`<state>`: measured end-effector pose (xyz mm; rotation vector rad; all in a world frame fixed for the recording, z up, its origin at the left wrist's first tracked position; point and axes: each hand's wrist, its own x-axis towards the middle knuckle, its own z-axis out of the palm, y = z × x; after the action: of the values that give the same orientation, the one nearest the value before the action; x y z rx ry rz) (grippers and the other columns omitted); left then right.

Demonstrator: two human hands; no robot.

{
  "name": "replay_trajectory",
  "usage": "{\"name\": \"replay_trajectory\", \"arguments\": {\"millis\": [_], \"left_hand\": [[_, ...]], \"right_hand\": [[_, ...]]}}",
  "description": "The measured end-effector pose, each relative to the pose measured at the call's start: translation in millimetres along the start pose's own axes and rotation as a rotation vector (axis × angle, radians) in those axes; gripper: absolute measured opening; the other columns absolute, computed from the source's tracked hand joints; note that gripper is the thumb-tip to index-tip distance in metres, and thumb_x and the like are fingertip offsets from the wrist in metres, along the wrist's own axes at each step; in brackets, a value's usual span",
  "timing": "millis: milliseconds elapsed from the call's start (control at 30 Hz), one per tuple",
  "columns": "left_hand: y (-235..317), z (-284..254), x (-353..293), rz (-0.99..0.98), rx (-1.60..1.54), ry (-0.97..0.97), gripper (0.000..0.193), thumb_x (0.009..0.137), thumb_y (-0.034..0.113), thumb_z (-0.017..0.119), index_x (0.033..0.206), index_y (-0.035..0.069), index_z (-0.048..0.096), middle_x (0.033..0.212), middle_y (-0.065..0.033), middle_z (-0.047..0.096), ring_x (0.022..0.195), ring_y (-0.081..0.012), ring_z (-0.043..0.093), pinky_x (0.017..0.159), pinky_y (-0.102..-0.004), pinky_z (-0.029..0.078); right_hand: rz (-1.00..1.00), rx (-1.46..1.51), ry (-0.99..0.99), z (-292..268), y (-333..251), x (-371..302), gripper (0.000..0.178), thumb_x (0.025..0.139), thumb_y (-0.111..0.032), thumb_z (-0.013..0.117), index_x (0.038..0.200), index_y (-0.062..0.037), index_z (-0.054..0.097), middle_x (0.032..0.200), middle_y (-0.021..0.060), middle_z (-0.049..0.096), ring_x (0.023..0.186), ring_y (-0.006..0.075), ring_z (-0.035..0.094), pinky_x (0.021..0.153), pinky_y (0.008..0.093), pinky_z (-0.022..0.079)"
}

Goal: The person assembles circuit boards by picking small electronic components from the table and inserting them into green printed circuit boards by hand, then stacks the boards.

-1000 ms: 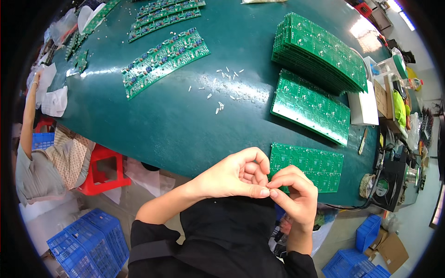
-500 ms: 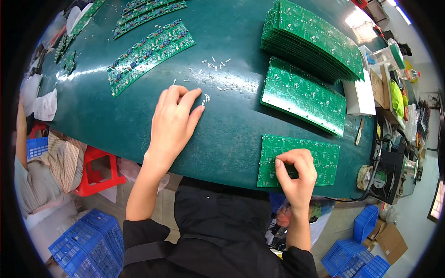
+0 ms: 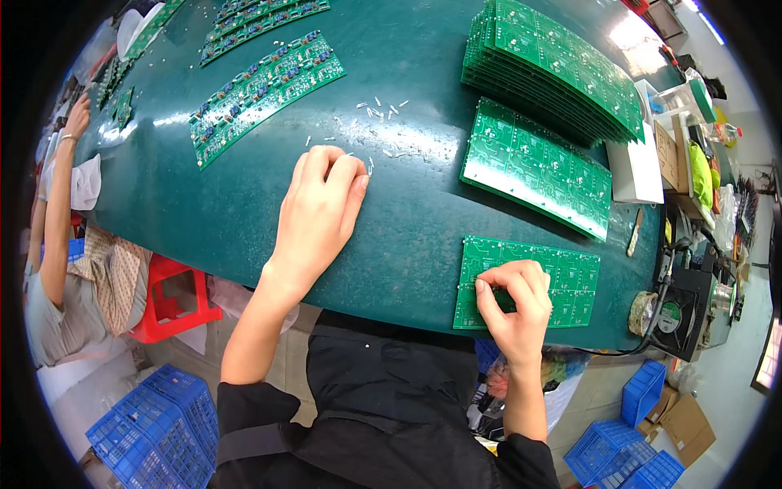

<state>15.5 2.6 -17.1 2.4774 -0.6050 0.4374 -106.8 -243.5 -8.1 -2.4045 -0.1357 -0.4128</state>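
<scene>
My left hand is low over the green tabletop with its fingers curled together. Beside its fingertips are small, pale, thin-leaded pieces; whatever it pinches is too small to make out. More of these pieces lie scattered just beyond. Over the near green circuit board hovers my right hand, thumb and index finger pressed together in a pinch. What sits between those fingertips, if anything, cannot be seen. Part of the board's near left area is hidden beneath this hand.
A tall stack of green boards stands at the far right, with another board pile before it. Populated boards lie far left. A black fan unit is at the right edge. A co-worker's arm reaches in at left.
My left hand has shifted slightly right and away from me, its fingers drawing closer together. My right hand has moved slightly left, still pinched. At left, a co-worker's arm has reached onto the table.
</scene>
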Motion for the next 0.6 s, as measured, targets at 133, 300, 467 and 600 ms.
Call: {"name": "replay_trajectory", "arguments": {"millis": [133, 300, 467, 600], "left_hand": [[12.9, -6.6, -4.1, -0.282, -0.527, -0.046, 0.008, 0.094, 0.005, 0.065, 0.095, 0.0, 0.059, 0.089, -0.0073, 0.066, 0.077, -0.0164, 0.065, 0.071, -0.0305, 0.053], [24.9, -15.7, -8.8, -0.393, -0.77, -0.162, 0.009, 0.095, 0.004, 0.066, 0.098, 0.0, 0.06, 0.087, -0.0066, 0.067, 0.072, -0.0099, 0.063, 0.066, -0.0249, 0.052], [36.2, -19.9, -18.2, -0.419, -0.911, -0.339, 0.01, 0.092, 0.005, 0.07, 0.097, -0.001, 0.066, 0.087, -0.0048, 0.067, 0.072, -0.008, 0.062, 0.064, -0.0222, 0.051], [46.7, -16.3, -23.9, -0.475, -1.015, -0.458, 0.011, 0.092, 0.006, 0.07, 0.099, -0.002, 0.068, 0.089, -0.0056, 0.068, 0.074, -0.0085, 0.062, 0.067, -0.0229, 0.052]], "right_hand": [[-0.037, -0.065, 0.001, 0.9, -2.6, -0.6, 0.02, 0.071, -0.002, 0.078, 0.085, -0.0103, 0.067, 0.083, 0.0021, 0.062, 0.08, 0.0217, 0.059, 0.076, 0.0355, 0.039], [-0.079, -0.072, -0.01, -0.1, -4.5, 0.9, 0.021, 0.071, 0.0, 0.077, 0.087, -0.0087, 0.066, 0.086, 0.0042, 0.062, 0.08, 0.0239, 0.059, 0.075, 0.0373, 0.042], [-0.091, -0.068, -0.015, 0.5, -5.7, 0.6, 0.022, 0.071, 0.001, 0.077, 0.088, -0.0082, 0.066, 0.086, 0.0048, 0.062, 0.081, 0.0247, 0.059, 0.074, 0.0376, 0.043], [-0.096, -0.093, -0.013, 2.4, -6.7, -0.7, 0.023, 0.071, 0.001, 0.077, 0.089, -0.0079, 0.066, 0.086, 0.0051, 0.061, 0.081, 0.0249, 0.059, 0.074, 0.0376, 0.043]]}}
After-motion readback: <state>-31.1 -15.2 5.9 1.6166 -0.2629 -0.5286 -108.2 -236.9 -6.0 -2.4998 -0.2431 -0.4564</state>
